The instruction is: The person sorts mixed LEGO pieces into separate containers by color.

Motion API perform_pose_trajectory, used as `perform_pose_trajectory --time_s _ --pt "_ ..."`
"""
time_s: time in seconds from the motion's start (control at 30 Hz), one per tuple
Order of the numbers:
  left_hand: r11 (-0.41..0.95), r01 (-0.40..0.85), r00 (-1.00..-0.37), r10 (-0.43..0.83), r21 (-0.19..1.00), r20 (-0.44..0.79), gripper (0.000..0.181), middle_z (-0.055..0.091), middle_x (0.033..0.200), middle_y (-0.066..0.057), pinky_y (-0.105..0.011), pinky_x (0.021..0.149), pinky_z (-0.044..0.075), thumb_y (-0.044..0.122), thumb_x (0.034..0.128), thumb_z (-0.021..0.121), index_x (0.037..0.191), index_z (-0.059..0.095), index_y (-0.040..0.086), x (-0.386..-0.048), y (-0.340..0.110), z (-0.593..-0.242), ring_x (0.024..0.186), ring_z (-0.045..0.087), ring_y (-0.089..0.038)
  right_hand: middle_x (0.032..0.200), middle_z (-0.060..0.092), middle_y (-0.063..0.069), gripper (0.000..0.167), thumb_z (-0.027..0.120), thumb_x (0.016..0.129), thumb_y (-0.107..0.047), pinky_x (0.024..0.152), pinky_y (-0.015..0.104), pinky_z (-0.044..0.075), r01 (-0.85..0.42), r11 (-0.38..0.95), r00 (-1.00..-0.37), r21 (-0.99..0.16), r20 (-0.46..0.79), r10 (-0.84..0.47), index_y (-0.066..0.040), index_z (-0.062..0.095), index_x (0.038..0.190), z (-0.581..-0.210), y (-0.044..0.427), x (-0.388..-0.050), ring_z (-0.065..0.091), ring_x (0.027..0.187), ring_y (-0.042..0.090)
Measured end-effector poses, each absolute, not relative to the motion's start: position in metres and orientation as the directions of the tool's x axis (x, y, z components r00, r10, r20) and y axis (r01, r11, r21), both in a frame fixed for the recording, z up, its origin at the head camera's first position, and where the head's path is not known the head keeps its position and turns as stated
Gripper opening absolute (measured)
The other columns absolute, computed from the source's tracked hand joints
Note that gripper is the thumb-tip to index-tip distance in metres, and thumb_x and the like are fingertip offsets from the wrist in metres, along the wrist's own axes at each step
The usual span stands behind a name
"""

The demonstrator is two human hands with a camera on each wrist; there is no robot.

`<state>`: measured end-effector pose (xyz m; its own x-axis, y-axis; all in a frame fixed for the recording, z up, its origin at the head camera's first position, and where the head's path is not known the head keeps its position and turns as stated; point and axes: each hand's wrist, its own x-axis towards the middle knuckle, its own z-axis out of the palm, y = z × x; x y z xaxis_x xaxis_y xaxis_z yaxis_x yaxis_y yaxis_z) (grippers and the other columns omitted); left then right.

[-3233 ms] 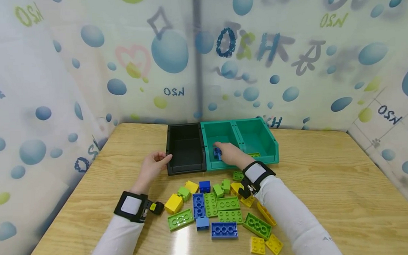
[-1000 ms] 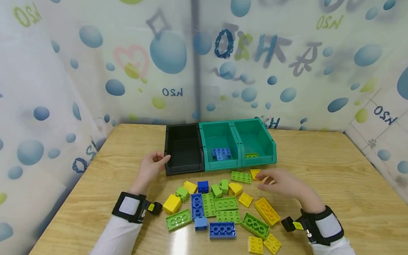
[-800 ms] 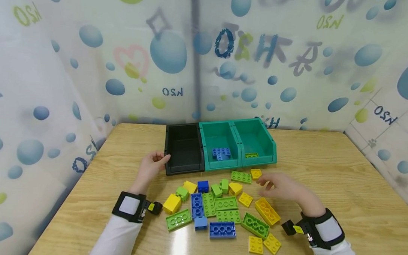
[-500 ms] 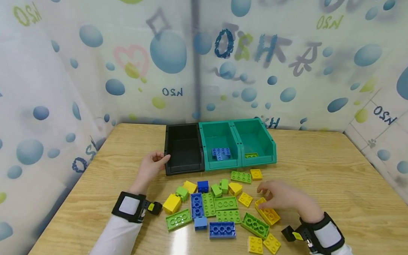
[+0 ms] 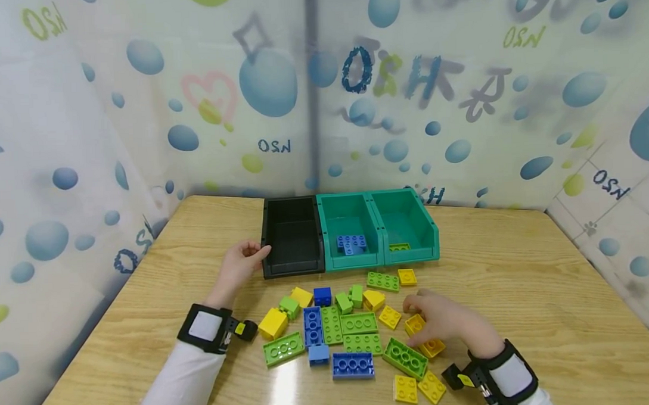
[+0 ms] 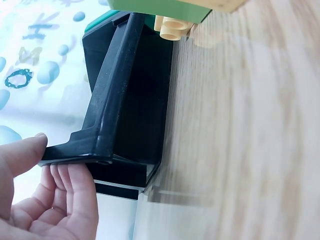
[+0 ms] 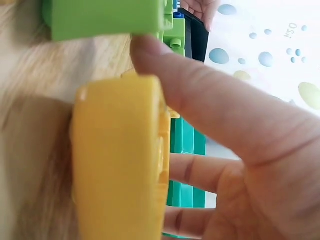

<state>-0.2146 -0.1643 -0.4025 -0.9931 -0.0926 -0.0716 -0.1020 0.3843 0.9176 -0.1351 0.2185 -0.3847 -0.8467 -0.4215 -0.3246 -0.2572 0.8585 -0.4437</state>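
1. Left hand [image 5: 239,265]: side wall of the black bin [image 5: 294,268] is pinched between thumb and curled fingers.
2. Right hand [image 5: 444,320]: grip is released; thumb and fingers are held apart about the long yellow brick [image 7: 117,160]. Whether it is touched cannot be told.
3. Yellow brick is laid hollow side up on the table [image 5: 520,267], just beside 1 upturned green brick [image 5: 406,359].
4. Containers: 3 bins are set in 1 row. Blue bricks [image 5: 351,243] are contained in the middle green bin [image 5: 353,262]; 1 yellow-green piece [image 5: 399,247] is seen in the right green bin [image 5: 412,256].
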Motion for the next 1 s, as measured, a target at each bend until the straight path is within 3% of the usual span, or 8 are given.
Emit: perform_pose_trajectory --time_s 0.3,0.7,0.83,1.0 --pt "0.387 -0.102 -0.993 -0.090 0.916 -0.072 0.027 0.047 0.089 -0.006 -0.032 0.081 0.053 0.027 0.0951 0.057 0.101 0.052 0.002 -0.215 -0.164 -0.402 0.082 0.049 -0.019 0.087 0.052 0.001 0.038 0.083 0.070 -0.024 0.063 0.033 0.036 -0.261 0.856 -0.842 -0.446 -0.329 -0.427 -0.013 0.055 0.094 -0.384 0.216 -0.134 0.044 0.075 0.018" --pt "0.371 -0.092 -0.994 -0.093 0.924 -0.062 0.025 0.047 0.087 -0.006 -0.031 0.079 0.053 0.026 0.0950 0.058 0.099 0.052 0.002 -0.214 -0.164 -0.402 0.082 0.048 -0.019 0.085 0.054 0.002 0.032 0.082 0.071 -0.017 0.061 0.031 0.039 -0.146 0.909 -0.893 -0.390 -0.344 -0.290 -0.011 0.058 0.092 -0.383 0.211 -0.134 0.046 0.072 0.017" --pt "0.373 -0.092 -0.994 -0.094 0.923 -0.062 0.024 0.047 0.086 -0.005 -0.033 0.081 0.053 0.024 0.0952 0.057 0.099 0.052 0.002 -0.213 -0.164 -0.401 0.079 0.049 -0.019 0.079 0.052 0.002 0.031 0.081 0.071 -0.013 0.056 0.028 0.036 -0.150 0.902 -0.916 -0.405 -0.287 -0.281 -0.008 0.057 0.089 -0.381 0.211 -0.133 0.045 0.065 0.017" --pt "0.375 -0.093 -0.994 -0.091 0.922 -0.063 0.025 0.047 0.086 -0.005 -0.033 0.081 0.053 0.026 0.0951 0.057 0.099 0.052 0.002 -0.213 -0.164 -0.401 0.079 0.049 -0.019 0.079 0.055 0.001 0.028 0.081 0.073 -0.014 0.061 0.030 0.040 -0.203 0.897 -0.919 -0.393 -0.241 -0.313 -0.008 0.060 0.091 -0.375 0.214 -0.132 0.046 0.069 0.016"
